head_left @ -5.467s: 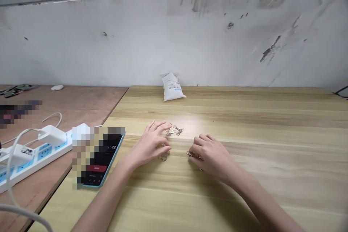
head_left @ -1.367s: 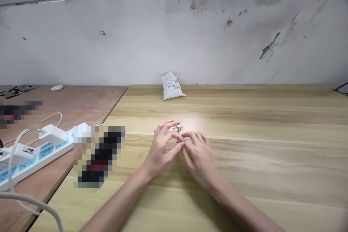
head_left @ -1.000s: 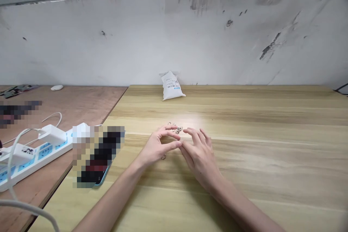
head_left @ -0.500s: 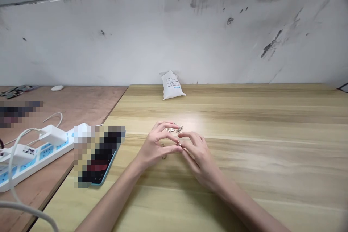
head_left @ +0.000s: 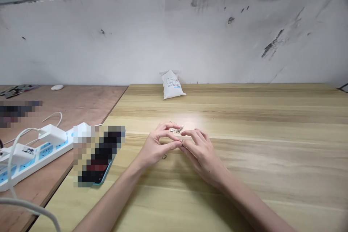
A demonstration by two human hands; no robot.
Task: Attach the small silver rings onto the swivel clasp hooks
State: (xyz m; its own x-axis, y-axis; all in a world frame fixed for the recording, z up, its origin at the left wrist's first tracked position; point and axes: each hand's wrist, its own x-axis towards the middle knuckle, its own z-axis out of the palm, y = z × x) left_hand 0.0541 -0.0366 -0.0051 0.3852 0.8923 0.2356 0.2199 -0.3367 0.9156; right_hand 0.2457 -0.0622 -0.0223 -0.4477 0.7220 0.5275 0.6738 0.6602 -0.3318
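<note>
Thumb and index finger of my left hand [head_left: 155,146] are pinched on a small metal ring [head_left: 181,140], mostly covered by the fingertips. My right hand [head_left: 199,152] meets it from the other side, its thumb and index finger closed at the same ring. Its other fingers are loosely curved. Just beyond the fingertips lies a little heap of metal rings and flat metal pieces [head_left: 179,129], partly hidden by my left fingers. Below my left hand, another metal ring [head_left: 164,156] rests on the wooden table [head_left: 258,145].
A white packet [head_left: 172,86] with a printed label stands at the table's back, near the wall. To the left lies a blurred-out phone [head_left: 104,175] with a blue edge. A white power strip [head_left: 51,148] with plugs and cables lies on the brown table beyond.
Both hands stay together with only small finger movements. The pinched ring has turned and is more covered now. My right hand's fingers have lifted and spread slightly.
</note>
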